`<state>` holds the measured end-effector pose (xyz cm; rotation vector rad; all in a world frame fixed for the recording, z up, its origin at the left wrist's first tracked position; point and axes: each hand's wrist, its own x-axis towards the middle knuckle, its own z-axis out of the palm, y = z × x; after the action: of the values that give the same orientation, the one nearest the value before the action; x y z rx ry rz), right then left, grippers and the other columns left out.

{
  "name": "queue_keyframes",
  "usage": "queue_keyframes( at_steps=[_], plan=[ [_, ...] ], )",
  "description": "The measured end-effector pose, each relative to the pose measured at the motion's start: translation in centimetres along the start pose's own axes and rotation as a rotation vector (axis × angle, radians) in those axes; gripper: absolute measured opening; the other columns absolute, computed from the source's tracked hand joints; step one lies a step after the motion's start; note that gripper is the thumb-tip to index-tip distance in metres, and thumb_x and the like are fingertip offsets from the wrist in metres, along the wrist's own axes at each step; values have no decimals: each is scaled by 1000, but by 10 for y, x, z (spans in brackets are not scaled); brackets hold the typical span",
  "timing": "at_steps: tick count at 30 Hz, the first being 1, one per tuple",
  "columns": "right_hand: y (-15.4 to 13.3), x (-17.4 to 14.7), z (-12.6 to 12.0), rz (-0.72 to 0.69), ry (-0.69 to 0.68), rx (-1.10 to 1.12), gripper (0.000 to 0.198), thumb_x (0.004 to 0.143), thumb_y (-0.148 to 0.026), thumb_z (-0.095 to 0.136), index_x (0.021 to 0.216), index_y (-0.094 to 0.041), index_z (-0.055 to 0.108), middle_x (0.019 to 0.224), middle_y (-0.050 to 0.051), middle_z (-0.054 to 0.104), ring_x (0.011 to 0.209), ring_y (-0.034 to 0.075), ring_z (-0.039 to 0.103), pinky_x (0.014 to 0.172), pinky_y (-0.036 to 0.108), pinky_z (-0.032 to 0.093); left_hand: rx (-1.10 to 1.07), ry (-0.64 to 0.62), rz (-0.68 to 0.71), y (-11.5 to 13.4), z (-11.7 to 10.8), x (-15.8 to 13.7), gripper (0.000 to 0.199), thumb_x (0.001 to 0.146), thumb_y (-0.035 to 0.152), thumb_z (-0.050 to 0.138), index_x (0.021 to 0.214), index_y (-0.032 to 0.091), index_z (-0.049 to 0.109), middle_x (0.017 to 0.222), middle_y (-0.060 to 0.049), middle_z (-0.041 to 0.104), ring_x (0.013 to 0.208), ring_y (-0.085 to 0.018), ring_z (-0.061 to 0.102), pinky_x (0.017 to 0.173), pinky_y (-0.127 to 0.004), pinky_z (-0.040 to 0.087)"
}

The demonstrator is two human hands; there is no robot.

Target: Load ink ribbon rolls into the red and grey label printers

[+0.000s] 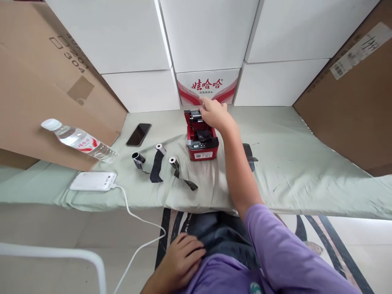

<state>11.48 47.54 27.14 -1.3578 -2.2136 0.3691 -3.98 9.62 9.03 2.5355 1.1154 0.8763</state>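
A small red and black printer (pixel 203 154), looking like a receipt printer, stands on the cloth-covered table with its lid (pixel 194 117) raised. A dark strip or roll (pixel 202 135) lies inside its bay. My right hand (pixel 214 112) reaches over the back of the printer, its fingers closed around the lid's upper edge. Part of the lid is hidden behind the hand. Down on my lap, my left hand (pixel 185 257) rests flat and holds nothing. Left of the printer are several small rolls with dark tails: one roll (pixel 172 161), another (pixel 159 150) and a third (pixel 138 158).
A phone (pixel 139 134), a water bottle (pixel 82 141) and a white power bank (pixel 93 181) with a cable (pixel 134 214) lie to the left. Beyond my right forearm sits a dark piece (pixel 249 156). White boxes (pixel 208 36) line the back; cardboard boxes (pixel 39 77) flank both sides.
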Motion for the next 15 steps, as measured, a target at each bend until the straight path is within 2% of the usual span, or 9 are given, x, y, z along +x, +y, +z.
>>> queue_keyframes(
  at_steps=[2, 3, 5, 7, 9, 12, 13, 15],
  plan=[
    [3, -6, 0, -25, 11, 29, 46, 101, -23, 32, 143, -19, 51, 126, 16, 68, 126, 35, 52, 113, 67, 29, 25, -43, -63, -3, -16, -28, 34, 80, 7, 62, 107, 25, 72, 96, -2, 79, 88, -19, 75, 82, -35, 60],
    [3, -9, 0, -28, 7, 39, 47, 102, -23, 32, 144, -19, 50, 125, 15, 68, 125, 35, 52, 113, 66, 29, 31, -44, -81, -5, -25, -31, 36, 78, 5, 62, 107, 26, 72, 95, -1, 80, 86, -19, 75, 80, -35, 60],
    [2, -12, -1, -21, -10, 48, 47, 101, -22, 31, 146, -19, 48, 124, 15, 68, 125, 34, 52, 114, 66, 29, 49, -27, -90, -9, -41, -17, 36, 82, 5, 59, 109, 26, 71, 95, -2, 80, 84, -19, 74, 76, -34, 58],
    [1, -14, -1, -12, -24, 54, 47, 100, -21, 33, 145, -19, 48, 123, 14, 68, 127, 34, 50, 114, 65, 29, 120, 59, -81, -17, -50, 21, 33, 89, 6, 56, 111, 25, 71, 100, -3, 80, 88, -20, 74, 75, -35, 55],
    [1, -14, 0, -19, -24, 64, 47, 100, -21, 35, 145, -19, 48, 124, 14, 68, 129, 35, 48, 115, 66, 29, 254, 173, -95, -29, -51, 75, 30, 91, 8, 61, 114, 25, 72, 110, -6, 80, 98, -24, 73, 85, -39, 53],
    [3, -15, 1, -47, -19, 79, 48, 100, -23, 36, 147, -21, 47, 127, 13, 67, 131, 35, 46, 116, 66, 28, 409, 384, -241, -53, -48, 159, 30, 93, 17, 66, 121, 26, 73, 127, -10, 76, 117, -33, 68, 99, -49, 48],
    [4, -15, 1, -52, -18, 81, 48, 100, -24, 36, 147, -22, 46, 128, 13, 67, 131, 35, 46, 116, 67, 28, 421, 417, -310, -62, -47, 182, 34, 94, 20, 66, 127, 26, 71, 135, -12, 72, 125, -35, 65, 103, -52, 45],
    [4, -17, -1, -54, -20, 90, 49, 100, -25, 36, 148, -22, 46, 129, 12, 67, 132, 35, 47, 116, 66, 28, 398, 345, -373, -81, -46, 215, 43, 96, 23, 63, 139, 29, 66, 148, -12, 64, 139, -37, 56, 110, -59, 39]
  ],
)
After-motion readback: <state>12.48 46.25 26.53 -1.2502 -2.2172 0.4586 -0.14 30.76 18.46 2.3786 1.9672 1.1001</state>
